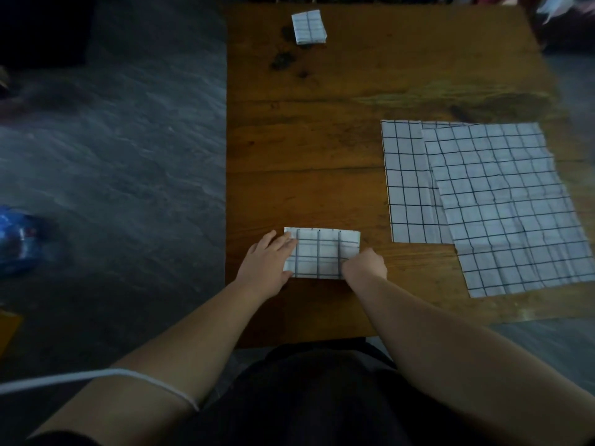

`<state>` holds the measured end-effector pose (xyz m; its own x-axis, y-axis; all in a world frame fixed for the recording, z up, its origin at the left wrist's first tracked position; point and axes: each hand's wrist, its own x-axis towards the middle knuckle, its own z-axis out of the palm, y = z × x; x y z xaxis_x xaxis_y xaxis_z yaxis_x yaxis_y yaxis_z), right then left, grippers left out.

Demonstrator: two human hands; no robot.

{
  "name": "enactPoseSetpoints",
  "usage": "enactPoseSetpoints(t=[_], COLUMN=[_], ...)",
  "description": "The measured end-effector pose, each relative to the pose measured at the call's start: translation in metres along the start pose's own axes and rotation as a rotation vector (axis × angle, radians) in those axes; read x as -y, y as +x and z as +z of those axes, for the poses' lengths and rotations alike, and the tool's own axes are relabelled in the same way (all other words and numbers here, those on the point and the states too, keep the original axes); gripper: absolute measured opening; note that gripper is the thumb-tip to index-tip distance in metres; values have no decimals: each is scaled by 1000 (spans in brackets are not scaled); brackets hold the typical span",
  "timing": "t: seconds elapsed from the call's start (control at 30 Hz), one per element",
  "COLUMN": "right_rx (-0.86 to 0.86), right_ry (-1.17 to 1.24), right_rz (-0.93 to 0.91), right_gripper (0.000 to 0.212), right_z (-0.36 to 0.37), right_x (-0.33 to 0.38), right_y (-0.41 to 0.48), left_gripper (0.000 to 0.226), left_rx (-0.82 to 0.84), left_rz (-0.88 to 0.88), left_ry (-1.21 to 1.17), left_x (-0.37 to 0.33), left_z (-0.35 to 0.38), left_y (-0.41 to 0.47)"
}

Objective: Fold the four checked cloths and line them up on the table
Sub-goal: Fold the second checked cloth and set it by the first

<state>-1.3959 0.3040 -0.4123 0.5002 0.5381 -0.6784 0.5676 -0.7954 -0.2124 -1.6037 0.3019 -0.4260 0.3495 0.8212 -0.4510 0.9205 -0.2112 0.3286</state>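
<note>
One of four is done: the finished cloth (309, 27) lies far beyond the half-folded cloth (322, 254), by the far edge of the tabletop (306, 156), its long axis pointing away from us. To the right of the half-folded cloth, the upper open cloth (508, 207) overlaps the lower open cloth (407, 181), both flat and untouched. We judge ourselves under halfway, with no line formed yet. The half-folded cloth sits near us, its long axis running left to right. Our left hand (267, 265) presses its left end with straight fingers, its grip slack. Our right hand (365, 263) curls its grip onto the right near corner, seemingly pinching it.
</note>
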Motion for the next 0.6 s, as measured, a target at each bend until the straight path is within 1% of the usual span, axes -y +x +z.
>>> enactPoseSetpoints(t=[0.07, 0.13, 0.23, 0.3, 0.37, 0.47, 0.6], right_rx=[8, -2, 10, 34, 46, 62, 118], right_ry=[-16, 28, 226, 386, 456, 402, 205], right_rz=[-1, -1, -21, -55, -141, -335, -575], right_gripper=[45, 46, 47, 54, 63, 61, 53], right_z=[2, 1, -2, -7, -11, -9, 2], right_x=[1, 5, 6, 5, 3, 1, -2], right_y=[1, -6, -16, -24, -34, -53, -71], left_gripper=[81, 82, 82, 82, 81, 80, 79], left_rx=[4, 15, 16, 17, 16, 28, 0], left_rz=[9, 17, 27, 23, 24, 25, 42], left_ry=[8, 12, 18, 14, 8, 4, -29], left_x=[3, 6, 10, 10, 10, 8, 10], left_z=[1, 2, 5, 6, 6, 3, 1], left_y=[0, 1, 2, 2, 2, 2, -2])
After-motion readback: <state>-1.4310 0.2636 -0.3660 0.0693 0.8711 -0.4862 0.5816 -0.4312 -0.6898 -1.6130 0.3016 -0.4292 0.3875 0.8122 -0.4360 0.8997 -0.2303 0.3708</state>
